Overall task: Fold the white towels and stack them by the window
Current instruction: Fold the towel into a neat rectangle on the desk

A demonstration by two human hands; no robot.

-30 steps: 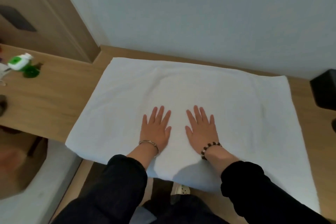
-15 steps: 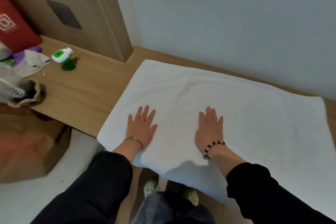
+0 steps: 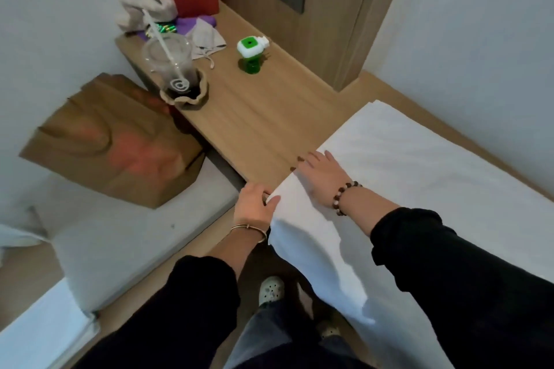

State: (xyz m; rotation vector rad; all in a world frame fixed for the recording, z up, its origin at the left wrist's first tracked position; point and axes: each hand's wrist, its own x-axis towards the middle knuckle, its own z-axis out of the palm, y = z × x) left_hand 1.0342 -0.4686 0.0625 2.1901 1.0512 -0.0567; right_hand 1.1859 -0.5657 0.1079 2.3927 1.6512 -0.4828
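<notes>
Grip, left hand [image 3: 254,204]: thumb on top and fingers curled beneath the near-left corner of the white towel [image 3: 419,189], a thin pinch at the very edge.

Grip, right hand [image 3: 322,177]: fingers straight, palm down on the towel's left edge, holding nothing.

Towel: lay spread on the wooden tabletop [image 3: 263,117], its near side hanging over the front edge. No window was in view.

Hazards, as judged:
- Corner slip. The left pinch was shallow, so the corner could pull free on lifting.
- Skewed fold. Only one corner was held. If the right hand did not take the far corner evenly, the edges would likely fail to meet.
- Slide-off. The hanging near side could drag the cloth off the tabletop once the right hand lifted.
- Soiling. Dark specks [image 3: 299,159] lay just beside the right fingertips, near enough to mark the cloth.
- Lidded cup [image 3: 177,75] and green bottle [image 3: 250,54] stood well apart, so the risk was low.
</notes>
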